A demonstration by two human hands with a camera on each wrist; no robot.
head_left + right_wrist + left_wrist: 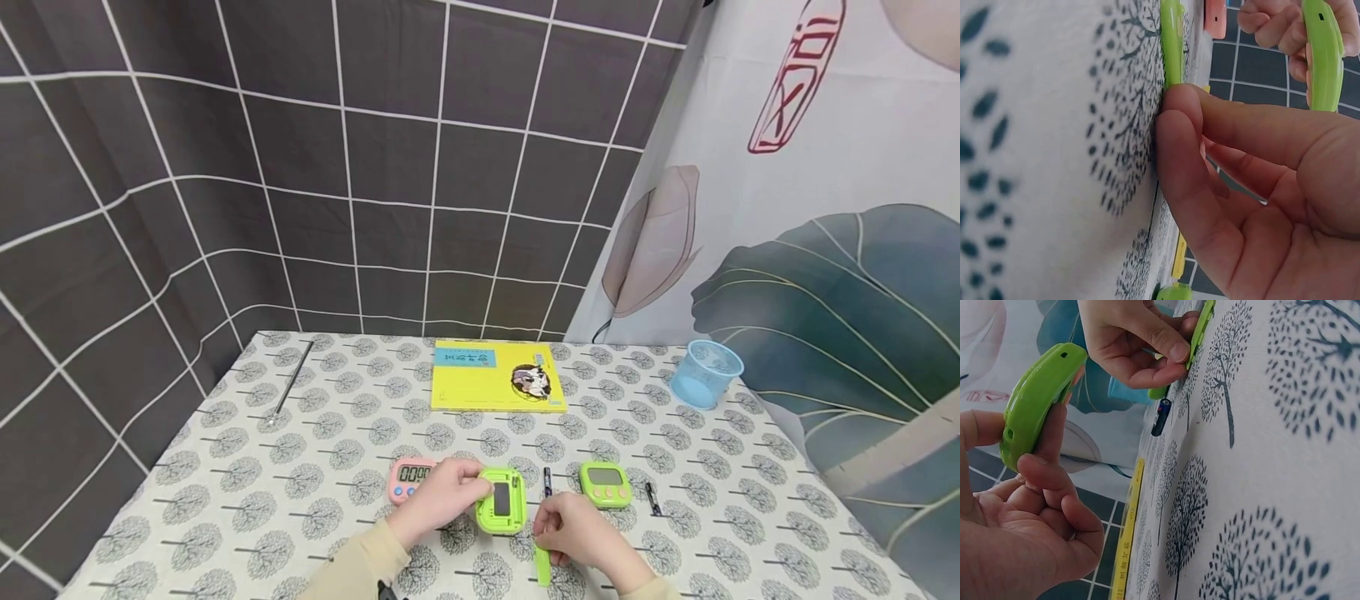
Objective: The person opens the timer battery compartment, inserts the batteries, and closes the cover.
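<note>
Held up off the table (337, 458), an open-backed green timer (501, 523), gripped at the edge between thumb and fingers of the left hand (446, 496). Glossy, rounded-square plastic, back turned upward in the head view; flat dark rectangle in the middle, narrow slot along the right side. Edge-on in the left wrist view, bulging and smooth, pierced by small dark holes. Just beside, a slim, straight green strip (543, 568) of similar plastic, close against the cloth, one end pinched between thumb and forefinger of the right hand (573, 529). Cream sleeves (352, 571) above both wrists.

Just beyond the right hand, a small dark cylindrical battery (547, 477); farther right, another dark battery (653, 498). Between the two, a second green timer (605, 485), face up, with grey screen and peach round buttons. Partly hidden behind the left hand, a pink timer (405, 472) with black digits and blue buttons.

Farther back, a flat, rectangular yellow book (480, 392) with blue label, a thin dark rod (294, 379) with pale tip, and a tapered, translucent blue cup (692, 390). Underneath everything, pale tablecloth (255, 467) printed with stippled grey trees. Behind, softly rippled dark curtain (390, 167) with white grid lines; to the right, pale fabric (720, 108) with large leaf prints.
</note>
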